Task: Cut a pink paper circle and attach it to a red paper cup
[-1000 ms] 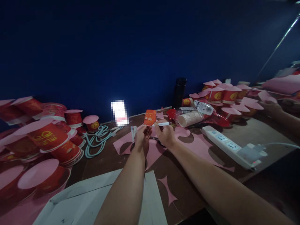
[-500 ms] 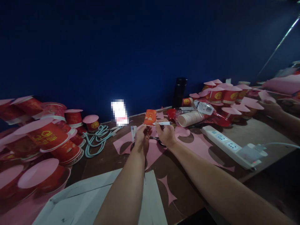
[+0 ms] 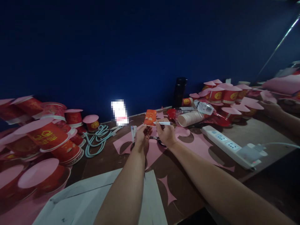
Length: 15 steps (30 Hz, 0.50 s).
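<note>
Forearms stretch level over the cut-up pink sheet [image 3: 201, 147]. The left hand [image 3: 141, 138] pinches the red cup [image 3: 150, 117] from below, clear of the table; the right hand [image 3: 167, 134] has its fingers closed round a white pen [image 3: 163, 123], tip at the cup. Capped cups [image 3: 44, 135] are already heaped at left and far right; this one seems mid-work.

Single head-worn view, forward and down over the table [image 3: 103, 161], toward the blue wall [image 3: 140, 47].
</note>
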### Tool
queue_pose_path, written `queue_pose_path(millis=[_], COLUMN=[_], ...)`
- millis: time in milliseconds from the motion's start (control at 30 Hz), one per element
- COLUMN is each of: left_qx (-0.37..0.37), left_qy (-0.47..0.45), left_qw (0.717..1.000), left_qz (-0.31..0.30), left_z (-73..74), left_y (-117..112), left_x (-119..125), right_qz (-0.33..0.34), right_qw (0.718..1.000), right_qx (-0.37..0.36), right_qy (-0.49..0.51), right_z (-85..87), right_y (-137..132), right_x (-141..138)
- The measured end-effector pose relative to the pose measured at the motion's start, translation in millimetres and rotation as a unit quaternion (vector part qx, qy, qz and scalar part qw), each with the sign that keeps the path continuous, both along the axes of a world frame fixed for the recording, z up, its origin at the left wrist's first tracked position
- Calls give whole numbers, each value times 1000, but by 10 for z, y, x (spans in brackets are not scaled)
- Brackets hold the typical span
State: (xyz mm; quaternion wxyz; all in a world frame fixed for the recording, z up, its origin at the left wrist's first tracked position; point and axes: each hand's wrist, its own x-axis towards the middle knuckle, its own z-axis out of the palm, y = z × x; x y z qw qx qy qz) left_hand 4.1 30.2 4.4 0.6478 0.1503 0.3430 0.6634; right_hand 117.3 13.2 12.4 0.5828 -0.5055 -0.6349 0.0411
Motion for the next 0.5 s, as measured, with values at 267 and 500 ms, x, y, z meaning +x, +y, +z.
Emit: queue_pose_path(millis=[267,500], left_qx=[51,44], left_qy=[1,3], left_qw=[999,999], left_qz=[-7,-4], left_z=[-35,-17], left_y=[-7,-19], left_x=[5,2], right_qz=[5,-3], right_qw=[1000,1000], right_qx=[6,1], right_qy=[-2,-11], right_z=[-22,-45], right_y=[22,35], right_x=[14,19])
